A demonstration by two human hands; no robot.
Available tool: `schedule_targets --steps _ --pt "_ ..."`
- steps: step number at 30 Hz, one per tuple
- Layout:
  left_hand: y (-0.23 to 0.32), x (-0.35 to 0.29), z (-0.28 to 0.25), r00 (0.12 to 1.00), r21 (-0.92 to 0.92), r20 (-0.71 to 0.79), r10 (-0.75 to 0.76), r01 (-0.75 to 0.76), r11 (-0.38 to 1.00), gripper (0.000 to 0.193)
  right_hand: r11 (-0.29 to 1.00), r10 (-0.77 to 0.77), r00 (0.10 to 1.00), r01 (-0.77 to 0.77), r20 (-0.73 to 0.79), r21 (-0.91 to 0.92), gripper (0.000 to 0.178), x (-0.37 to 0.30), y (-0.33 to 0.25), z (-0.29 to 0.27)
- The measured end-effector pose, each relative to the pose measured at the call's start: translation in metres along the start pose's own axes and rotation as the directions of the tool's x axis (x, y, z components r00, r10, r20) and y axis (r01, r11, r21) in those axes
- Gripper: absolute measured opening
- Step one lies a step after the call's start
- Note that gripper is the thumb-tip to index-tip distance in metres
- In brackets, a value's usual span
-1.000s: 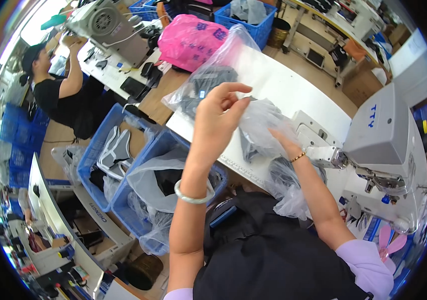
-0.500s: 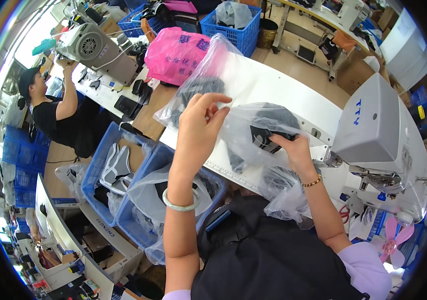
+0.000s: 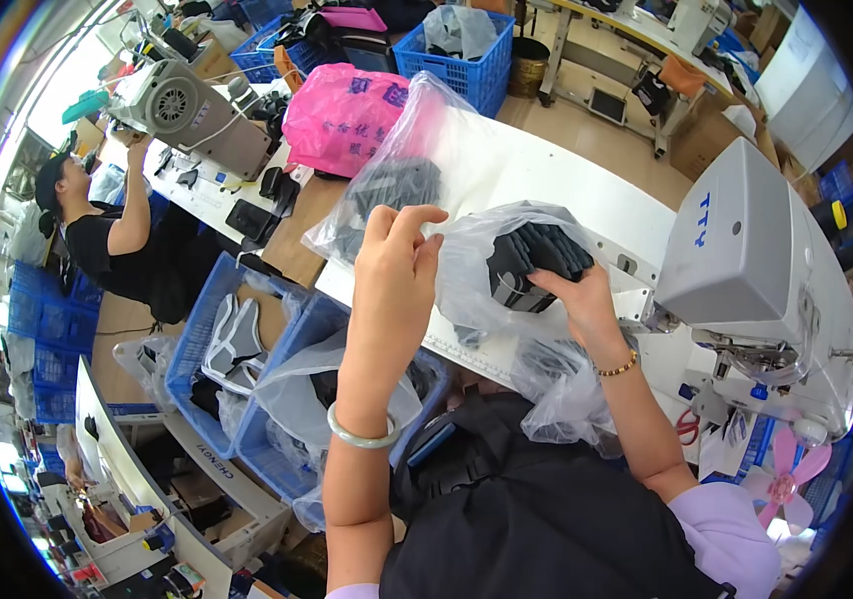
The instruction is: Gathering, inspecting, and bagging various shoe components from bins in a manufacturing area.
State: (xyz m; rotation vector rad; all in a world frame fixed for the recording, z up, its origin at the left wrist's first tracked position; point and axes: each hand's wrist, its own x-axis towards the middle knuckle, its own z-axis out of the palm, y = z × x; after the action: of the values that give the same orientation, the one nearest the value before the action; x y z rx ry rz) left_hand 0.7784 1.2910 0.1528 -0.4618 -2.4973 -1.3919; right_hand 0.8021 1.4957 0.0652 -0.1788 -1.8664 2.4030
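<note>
A clear plastic bag (image 3: 466,262) stands with its mouth open on the white table in front of me, and a stack of dark, flat, fabric-like pieces (image 3: 538,250) shows inside. My right hand (image 3: 588,304), with a beaded bracelet on its wrist, reaches over the bag's near right rim. Its thumb and fingers grip the dark pieces; some fingertips are hidden. My left hand (image 3: 392,270) is raised at the bag's left rim, fingers curled, thumb and forefinger at the film. Beyond it lies another clear bag (image 3: 402,190) with dark pieces inside.
A grey-white sewing machine (image 3: 736,250) stands at the right, near red-handled scissors (image 3: 687,427) and a pink fan (image 3: 784,481). A crumpled clear bag (image 3: 566,394) hangs at the table's near edge. Blue crates (image 3: 209,344) stand left. A pink bag (image 3: 342,120) lies beyond; a person (image 3: 112,230) works far left.
The bag's mouth has opened wider, and film that covered the dark pieces has moved aside, baring the stack. My left hand has shifted slightly down and left. My right hand stays at the pieces.
</note>
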Motion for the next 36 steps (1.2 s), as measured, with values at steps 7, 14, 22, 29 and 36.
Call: schedule_targets --steps 7,14,22,29,36 --pt "-0.023 0.005 0.019 0.921 0.191 -0.370 0.125 -0.056 0.980 0.016 0.992 -0.065 0.997 0.069 0.042 -0.103 0.043 -0.029 -0.030 0.008" --pt "0.000 -0.079 -0.005 0.538 -0.602 0.759 -0.367 0.795 -0.080 0.087 0.397 -0.572 0.481 0.871 0.664 -0.289 0.035 -0.053 -0.057 0.030" --pt "-0.053 -0.155 0.001 0.657 -0.689 0.706 -0.263 0.550 -0.472 0.036 0.200 -0.115 0.272 0.948 0.955 -0.246 0.052 -0.088 -0.018 0.061" --pt "-0.068 -0.183 -0.016 0.729 -0.792 0.607 -0.316 0.523 -0.315 0.055 0.760 -0.053 0.645 0.521 0.763 -0.388 0.060 -0.100 -0.017 0.073" --pt "-0.070 -0.216 -0.029 0.760 -0.777 0.446 -0.473 0.591 0.217 0.058 0.761 0.630 0.636 -0.619 0.445 -0.193 0.071 -0.136 0.036 0.113"
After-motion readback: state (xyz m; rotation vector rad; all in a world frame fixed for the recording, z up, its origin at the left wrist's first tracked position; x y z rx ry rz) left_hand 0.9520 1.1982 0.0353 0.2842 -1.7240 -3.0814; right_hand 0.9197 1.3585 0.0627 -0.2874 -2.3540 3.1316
